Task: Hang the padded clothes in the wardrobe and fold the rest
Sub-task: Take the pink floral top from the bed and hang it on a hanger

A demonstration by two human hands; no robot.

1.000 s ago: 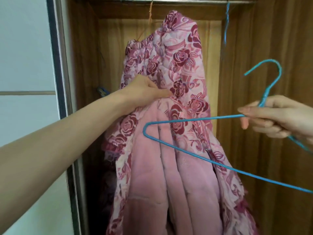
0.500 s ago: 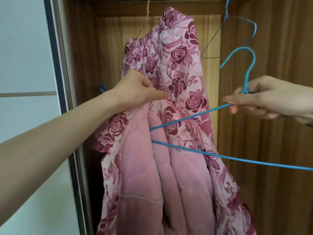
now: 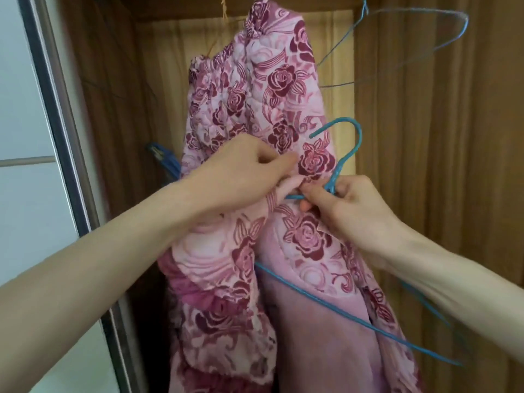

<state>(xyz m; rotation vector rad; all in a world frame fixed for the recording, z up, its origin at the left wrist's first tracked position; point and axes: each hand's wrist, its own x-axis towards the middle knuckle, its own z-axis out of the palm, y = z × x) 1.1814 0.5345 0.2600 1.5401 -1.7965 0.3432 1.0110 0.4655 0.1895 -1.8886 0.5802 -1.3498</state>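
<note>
A pink padded garment point(image 3: 263, 89) with a dark rose print and plush pink lining hangs in the open wooden wardrobe point(image 3: 431, 194). My left hand point(image 3: 243, 168) grips its fabric at mid height. My right hand point(image 3: 348, 205) pinches a blue wire hanger point(image 3: 340, 165) at the neck just below its hook, right against the garment. The hanger's left end sits under the fabric by my left hand. Its lower wire slants down to the right across the lining.
An empty grey-blue wire hanger point(image 3: 411, 43) hangs at the upper right inside the wardrobe. An orange hook point(image 3: 224, 9) shows above the garment. A blue item point(image 3: 164, 163) pokes out behind the garment on the left. The white sliding door point(image 3: 25, 137) stands at the left.
My right hand has brought the blue hanger left and down against the garment, and its left end has gone under the fabric. My left hand shifted right, still gripping the cloth.
</note>
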